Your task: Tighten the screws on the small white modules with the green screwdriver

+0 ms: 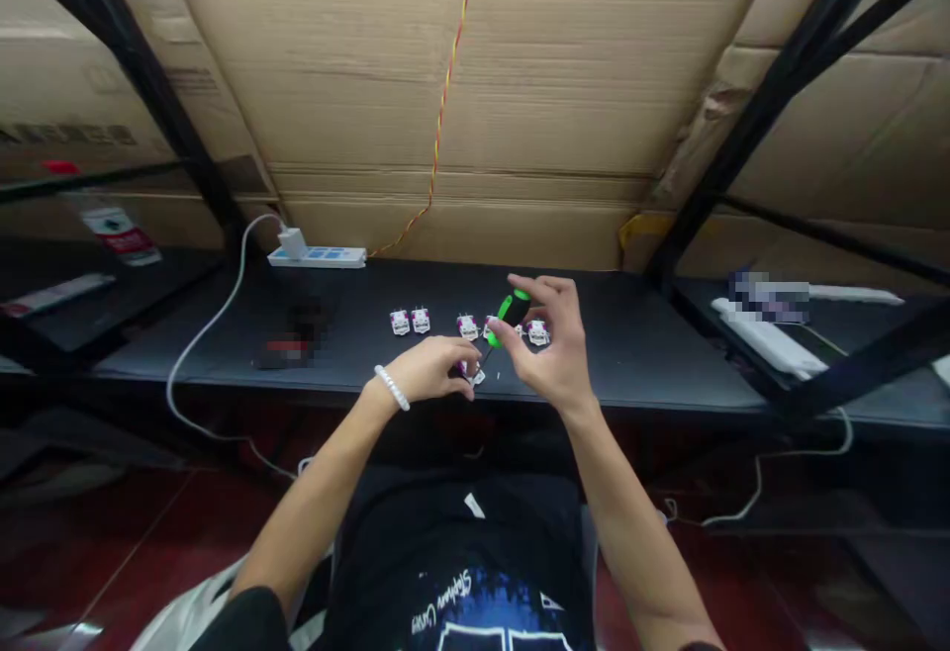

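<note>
My right hand (550, 346) grips a screwdriver with a black and green handle (509, 315), its tip pointing down and left toward a small white and pink part (470, 371). My left hand (431, 369), with a white bead bracelet at the wrist, pinches that part against the dark table top (653, 354). Behind my hands, several more small white and pink parts (410, 322) lie in a row on the table. Further parts (538, 333) lie just past the screwdriver handle.
A white power strip (318, 255) with a plugged charger and white cable sits at the back left. A dark blurred object (293, 339) lies left of the parts. Cardboard walls the back. Black frame bars cross both sides. White items (772, 334) lie at right.
</note>
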Demonstrator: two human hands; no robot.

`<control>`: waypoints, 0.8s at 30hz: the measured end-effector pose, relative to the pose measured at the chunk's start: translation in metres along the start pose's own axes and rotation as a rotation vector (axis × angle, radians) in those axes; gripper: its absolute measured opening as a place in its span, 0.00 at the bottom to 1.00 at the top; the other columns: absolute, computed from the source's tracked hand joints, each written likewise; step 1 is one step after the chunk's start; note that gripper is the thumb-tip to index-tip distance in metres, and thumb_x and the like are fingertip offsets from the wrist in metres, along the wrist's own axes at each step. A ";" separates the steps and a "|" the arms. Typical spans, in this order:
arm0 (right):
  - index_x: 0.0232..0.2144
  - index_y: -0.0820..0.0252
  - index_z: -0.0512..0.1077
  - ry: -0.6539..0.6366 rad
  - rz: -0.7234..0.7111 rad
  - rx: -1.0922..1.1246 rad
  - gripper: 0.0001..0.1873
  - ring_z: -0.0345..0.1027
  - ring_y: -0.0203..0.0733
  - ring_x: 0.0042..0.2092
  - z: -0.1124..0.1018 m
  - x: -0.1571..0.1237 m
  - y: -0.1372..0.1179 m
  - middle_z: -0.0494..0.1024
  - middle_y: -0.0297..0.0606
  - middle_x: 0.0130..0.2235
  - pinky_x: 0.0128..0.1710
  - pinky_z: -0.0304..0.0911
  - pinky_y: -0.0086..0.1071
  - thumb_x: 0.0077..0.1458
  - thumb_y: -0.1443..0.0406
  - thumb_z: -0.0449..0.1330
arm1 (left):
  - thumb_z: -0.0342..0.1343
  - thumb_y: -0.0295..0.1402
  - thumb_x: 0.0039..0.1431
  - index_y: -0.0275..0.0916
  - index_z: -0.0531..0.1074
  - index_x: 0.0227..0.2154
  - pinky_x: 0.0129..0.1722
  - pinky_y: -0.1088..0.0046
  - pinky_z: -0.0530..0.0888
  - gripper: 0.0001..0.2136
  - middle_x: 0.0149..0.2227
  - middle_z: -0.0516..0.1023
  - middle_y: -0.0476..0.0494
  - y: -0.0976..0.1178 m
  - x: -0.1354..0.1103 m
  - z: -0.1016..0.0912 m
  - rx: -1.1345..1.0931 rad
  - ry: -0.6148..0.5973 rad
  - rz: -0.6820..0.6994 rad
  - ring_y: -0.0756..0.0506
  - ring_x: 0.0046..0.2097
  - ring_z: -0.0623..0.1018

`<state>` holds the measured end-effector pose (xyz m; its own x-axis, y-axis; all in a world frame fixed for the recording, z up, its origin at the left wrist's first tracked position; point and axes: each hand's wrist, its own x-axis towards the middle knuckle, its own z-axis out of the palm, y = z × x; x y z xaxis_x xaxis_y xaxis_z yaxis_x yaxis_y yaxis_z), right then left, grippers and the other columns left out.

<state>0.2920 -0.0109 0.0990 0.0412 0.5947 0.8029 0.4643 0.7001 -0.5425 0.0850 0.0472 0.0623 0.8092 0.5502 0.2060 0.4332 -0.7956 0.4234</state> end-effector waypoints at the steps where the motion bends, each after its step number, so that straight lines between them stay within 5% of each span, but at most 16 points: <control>1: 0.57 0.48 0.75 0.013 0.000 -0.013 0.23 0.74 0.46 0.48 0.000 0.001 -0.001 0.73 0.42 0.52 0.46 0.78 0.42 0.59 0.61 0.68 | 0.73 0.34 0.54 0.38 0.77 0.34 0.46 0.72 0.74 0.11 0.40 0.82 0.45 0.000 0.000 0.000 0.005 -0.001 -0.005 0.43 0.43 0.81; 7: 0.68 0.48 0.64 -0.063 0.045 0.128 0.27 0.75 0.50 0.57 0.000 -0.002 0.008 0.75 0.45 0.60 0.55 0.76 0.47 0.68 0.63 0.56 | 0.73 0.34 0.55 0.37 0.78 0.36 0.46 0.72 0.74 0.11 0.41 0.82 0.44 0.000 0.000 0.000 -0.004 0.012 -0.022 0.43 0.43 0.81; 14: 0.68 0.51 0.64 -0.023 0.080 0.160 0.28 0.76 0.51 0.58 -0.003 -0.004 0.015 0.75 0.47 0.60 0.57 0.76 0.48 0.68 0.61 0.57 | 0.62 0.24 0.63 0.39 0.80 0.40 0.54 0.69 0.74 0.06 0.49 0.82 0.42 -0.004 -0.002 0.004 -0.055 0.035 -0.001 0.43 0.50 0.81; 24: 0.66 0.50 0.67 0.050 0.055 0.187 0.27 0.77 0.52 0.56 -0.019 -0.007 0.013 0.75 0.46 0.58 0.57 0.75 0.50 0.67 0.62 0.60 | 0.56 0.22 0.65 0.38 0.79 0.35 0.53 0.70 0.75 0.08 0.49 0.81 0.42 -0.007 -0.004 0.006 -0.015 0.028 -0.004 0.44 0.48 0.82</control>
<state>0.3148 -0.0138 0.0907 0.1078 0.6169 0.7796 0.2875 0.7313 -0.6185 0.0815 0.0490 0.0533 0.7963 0.5600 0.2286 0.4300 -0.7899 0.4372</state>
